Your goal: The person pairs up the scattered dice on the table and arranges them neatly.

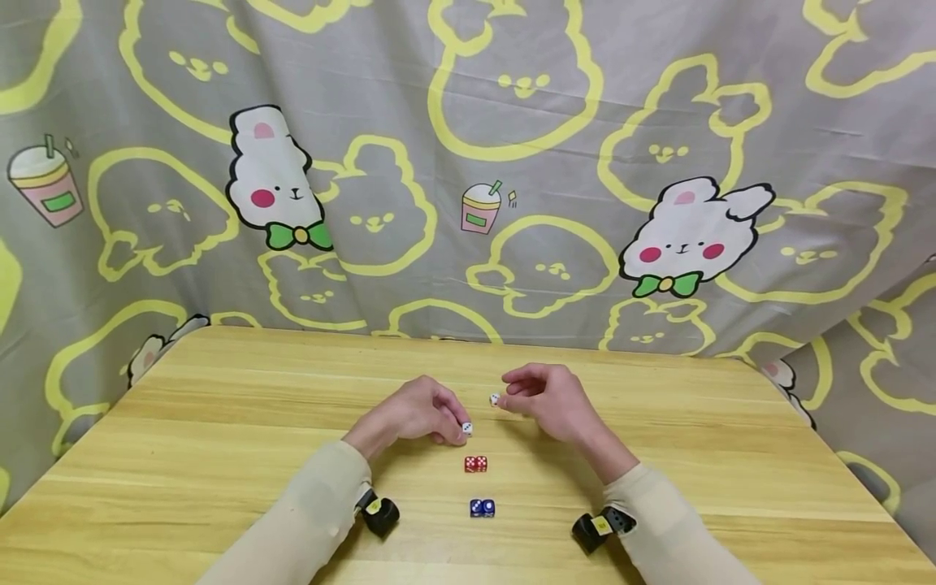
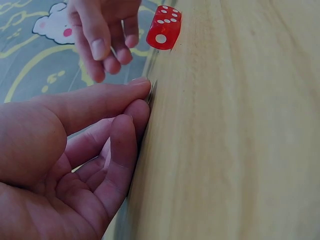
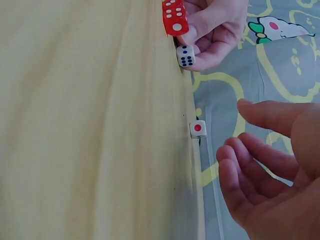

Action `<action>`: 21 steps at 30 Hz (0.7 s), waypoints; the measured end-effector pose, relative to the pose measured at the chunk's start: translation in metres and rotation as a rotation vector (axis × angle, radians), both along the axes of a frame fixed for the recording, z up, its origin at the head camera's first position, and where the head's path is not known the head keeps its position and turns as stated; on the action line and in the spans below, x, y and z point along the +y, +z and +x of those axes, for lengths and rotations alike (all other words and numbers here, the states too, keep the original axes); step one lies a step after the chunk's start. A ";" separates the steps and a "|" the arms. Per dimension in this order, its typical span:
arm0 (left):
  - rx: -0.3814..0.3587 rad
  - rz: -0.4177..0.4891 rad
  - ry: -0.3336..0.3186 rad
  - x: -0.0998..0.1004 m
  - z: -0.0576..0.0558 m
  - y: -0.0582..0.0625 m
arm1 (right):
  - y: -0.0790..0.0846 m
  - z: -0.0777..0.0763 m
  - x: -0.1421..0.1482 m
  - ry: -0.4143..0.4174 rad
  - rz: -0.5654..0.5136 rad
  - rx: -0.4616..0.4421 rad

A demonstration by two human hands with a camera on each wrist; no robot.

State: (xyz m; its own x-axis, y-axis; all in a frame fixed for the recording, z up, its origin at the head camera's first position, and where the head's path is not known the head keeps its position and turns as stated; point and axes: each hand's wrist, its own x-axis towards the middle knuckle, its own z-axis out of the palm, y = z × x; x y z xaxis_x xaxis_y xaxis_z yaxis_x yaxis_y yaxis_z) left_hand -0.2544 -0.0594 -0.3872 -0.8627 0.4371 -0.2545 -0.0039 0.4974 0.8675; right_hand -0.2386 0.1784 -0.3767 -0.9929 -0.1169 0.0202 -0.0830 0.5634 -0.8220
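Note:
My left hand (image 1: 418,410) is low over the table and pinches a white die (image 1: 467,428) between thumb and fingertips; the right wrist view shows that white die (image 3: 185,55) with dark pips, while in the left wrist view the fingers hide it. My right hand (image 1: 552,400) is beside a second white die (image 1: 495,399), farther back on the table. In the right wrist view this die (image 3: 198,129) shows one red pip and stands apart from the spread thumb and fingers. Two red dice (image 1: 475,464) sit side by side nearer me.
Two blue dice (image 1: 482,509) lie side by side in front of the red pair. All rest on a wooden table (image 1: 241,422). Behind its far edge hangs a grey curtain (image 1: 409,97) with cartoon prints. Black wrist cameras (image 1: 381,517) are strapped over the sleeves.

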 end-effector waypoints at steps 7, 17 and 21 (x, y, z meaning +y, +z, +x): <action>-0.010 -0.004 0.004 0.001 -0.001 -0.001 | -0.002 -0.010 -0.001 0.002 0.079 -0.055; -0.013 -0.008 0.002 0.001 -0.001 0.000 | -0.003 -0.020 -0.007 -0.008 0.122 -0.107; -0.018 -0.003 0.004 0.000 -0.001 -0.001 | -0.005 -0.022 -0.009 -0.016 0.137 -0.123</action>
State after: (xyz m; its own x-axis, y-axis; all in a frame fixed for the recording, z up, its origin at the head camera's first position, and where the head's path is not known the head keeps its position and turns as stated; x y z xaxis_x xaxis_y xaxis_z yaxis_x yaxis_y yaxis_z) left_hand -0.2557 -0.0590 -0.3879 -0.8596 0.4329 -0.2716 -0.0217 0.5000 0.8658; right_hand -0.2602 0.1696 -0.3820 -0.9887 -0.0945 -0.1165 0.0232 0.6709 -0.7412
